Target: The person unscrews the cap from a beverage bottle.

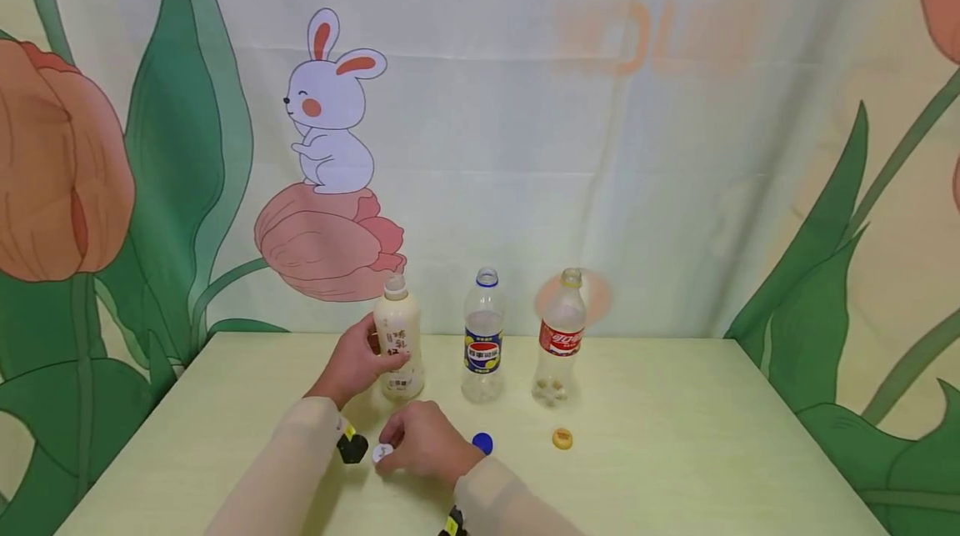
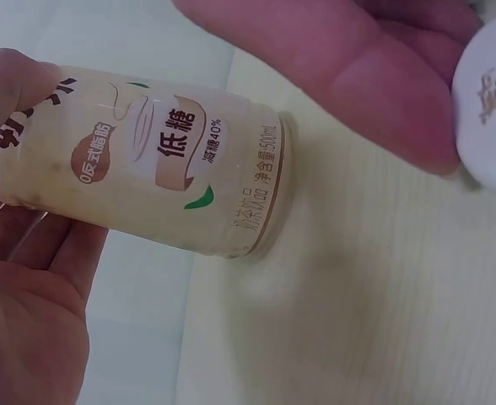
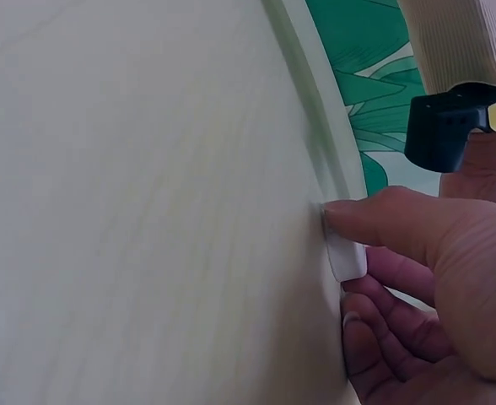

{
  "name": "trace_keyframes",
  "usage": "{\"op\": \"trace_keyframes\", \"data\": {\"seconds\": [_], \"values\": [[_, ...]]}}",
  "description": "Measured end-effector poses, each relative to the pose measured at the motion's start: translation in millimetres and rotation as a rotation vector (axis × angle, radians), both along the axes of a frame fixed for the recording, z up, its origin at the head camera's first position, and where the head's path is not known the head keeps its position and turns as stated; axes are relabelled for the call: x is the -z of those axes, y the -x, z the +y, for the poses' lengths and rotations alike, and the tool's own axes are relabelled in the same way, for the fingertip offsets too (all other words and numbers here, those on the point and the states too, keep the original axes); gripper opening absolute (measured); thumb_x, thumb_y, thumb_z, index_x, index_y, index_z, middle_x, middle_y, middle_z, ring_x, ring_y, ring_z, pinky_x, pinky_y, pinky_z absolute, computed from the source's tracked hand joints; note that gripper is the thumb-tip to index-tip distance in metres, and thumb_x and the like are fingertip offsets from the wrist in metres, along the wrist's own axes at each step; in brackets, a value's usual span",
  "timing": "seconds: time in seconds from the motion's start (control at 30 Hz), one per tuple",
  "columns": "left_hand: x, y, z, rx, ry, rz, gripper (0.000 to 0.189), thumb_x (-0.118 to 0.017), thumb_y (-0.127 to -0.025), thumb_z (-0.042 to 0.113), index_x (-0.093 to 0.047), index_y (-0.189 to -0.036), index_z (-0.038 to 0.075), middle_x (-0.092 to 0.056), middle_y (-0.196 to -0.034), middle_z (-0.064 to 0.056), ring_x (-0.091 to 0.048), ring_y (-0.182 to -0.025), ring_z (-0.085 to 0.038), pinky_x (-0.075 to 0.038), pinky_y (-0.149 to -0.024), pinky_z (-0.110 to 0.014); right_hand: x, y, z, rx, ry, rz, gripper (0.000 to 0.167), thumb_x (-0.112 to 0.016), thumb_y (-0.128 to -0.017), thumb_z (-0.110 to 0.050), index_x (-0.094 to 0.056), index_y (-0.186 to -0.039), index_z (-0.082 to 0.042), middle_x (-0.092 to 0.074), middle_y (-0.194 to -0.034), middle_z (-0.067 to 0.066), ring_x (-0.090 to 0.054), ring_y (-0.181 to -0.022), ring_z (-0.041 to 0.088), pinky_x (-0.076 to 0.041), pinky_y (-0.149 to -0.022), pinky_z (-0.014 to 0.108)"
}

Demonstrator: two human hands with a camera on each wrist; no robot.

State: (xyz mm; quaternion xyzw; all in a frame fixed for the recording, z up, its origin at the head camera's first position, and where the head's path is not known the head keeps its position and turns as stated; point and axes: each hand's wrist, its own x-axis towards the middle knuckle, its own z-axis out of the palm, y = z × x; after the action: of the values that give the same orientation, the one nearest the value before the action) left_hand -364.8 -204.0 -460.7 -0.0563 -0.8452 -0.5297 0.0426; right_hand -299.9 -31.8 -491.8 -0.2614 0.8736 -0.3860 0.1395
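My left hand (image 1: pixel 358 363) grips the cream-coloured milk tea bottle (image 1: pixel 399 328), which stands upright and uncapped at the left of the row. In the left wrist view the thumb lies across the bottle's printed label (image 2: pixel 168 143). My right hand (image 1: pixel 429 442) is low over the table in front of that bottle. Its thumb and fingers pinch a white bottle cap (image 1: pixel 382 453) by the edge. The right wrist view shows the cap (image 3: pixel 346 253) side-on at the tabletop, thumb on one side and fingers on the other.
An uncapped clear Pepsi bottle (image 1: pixel 483 344) and an uncapped clear Coca-Cola bottle (image 1: pixel 561 340) stand to the right. A blue cap (image 1: pixel 483 443) and a yellow cap (image 1: pixel 562 438) lie in front of them on the pale table (image 1: pixel 675 436). A printed curtain (image 1: pixel 480 144) hangs behind.
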Motion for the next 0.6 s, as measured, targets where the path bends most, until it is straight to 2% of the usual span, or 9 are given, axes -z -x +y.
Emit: {"op": "trace_keyframes", "data": {"seconds": [0.27, 0.6], "values": [[0.7, -0.6, -0.1, -0.007, -0.004, -0.019, 0.067, -0.081, -0.089, 0.019, -0.047, -0.146, 0.009, -0.059, -0.144, -0.019, -0.060, -0.130, -0.040, -0.046, -0.111, -0.060, -3.0, -2.0, -0.9, 0.043, 0.011, -0.029, 0.017, -0.092, -0.072, -0.011, -0.080, -0.083, -0.011, -0.068, -0.070, -0.009, -0.057, -0.067, 0.005, -0.050, -0.064, 0.019], [-1.2, 0.2, 2.5, -0.007, 0.000, -0.030, 0.064, -0.080, -0.090, 0.017, -0.049, -0.145, 0.008, -0.060, -0.143, -0.018, -0.061, -0.130, -0.040, -0.047, -0.110, -0.059, -0.3, 2.3, 0.4, 0.067, 0.015, -0.067, 0.018, -0.093, -0.070, -0.010, -0.080, -0.083, -0.013, -0.069, -0.072, -0.008, -0.059, -0.069, 0.007, -0.051, -0.065, 0.020]]}}
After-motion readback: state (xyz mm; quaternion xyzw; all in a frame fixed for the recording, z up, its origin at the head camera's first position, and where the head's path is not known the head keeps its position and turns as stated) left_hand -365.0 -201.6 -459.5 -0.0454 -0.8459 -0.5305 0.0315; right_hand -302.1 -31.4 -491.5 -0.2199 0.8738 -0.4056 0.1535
